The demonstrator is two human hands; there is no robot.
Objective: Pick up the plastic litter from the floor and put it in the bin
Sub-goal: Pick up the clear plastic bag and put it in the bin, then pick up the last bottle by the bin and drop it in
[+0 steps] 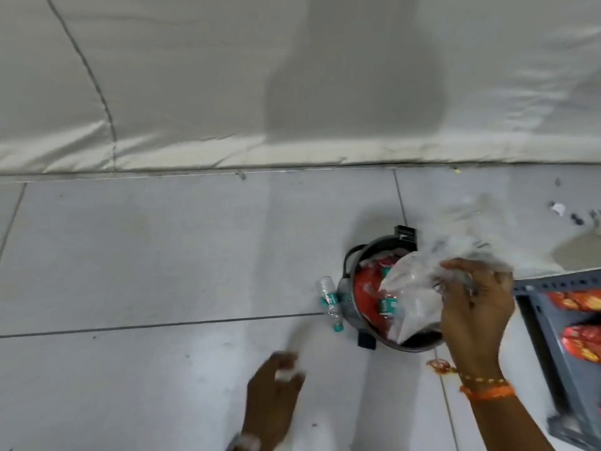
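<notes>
A small round dark bin (349, 301) stands on the tiled floor, filled with red wrappers and a bottle with a teal label. My right hand (478, 301) grips a clear crumpled plastic bag (413, 288) and holds it over the bin's opening, part of the bag trailing up to the right. A clear plastic bottle (330, 302) with a teal label and cap lies on the floor against the bin's left side. My left hand (273, 395) hovers low over the floor in front of the bin, blurred, fingers loosely curled with nothing visible in them.
A grey metal rack (546, 323) with red packets on its shelves stands at the right edge. A white fabric sheet (227, 92) hangs along the back. Small scraps (557, 208) lie on the floor at far right.
</notes>
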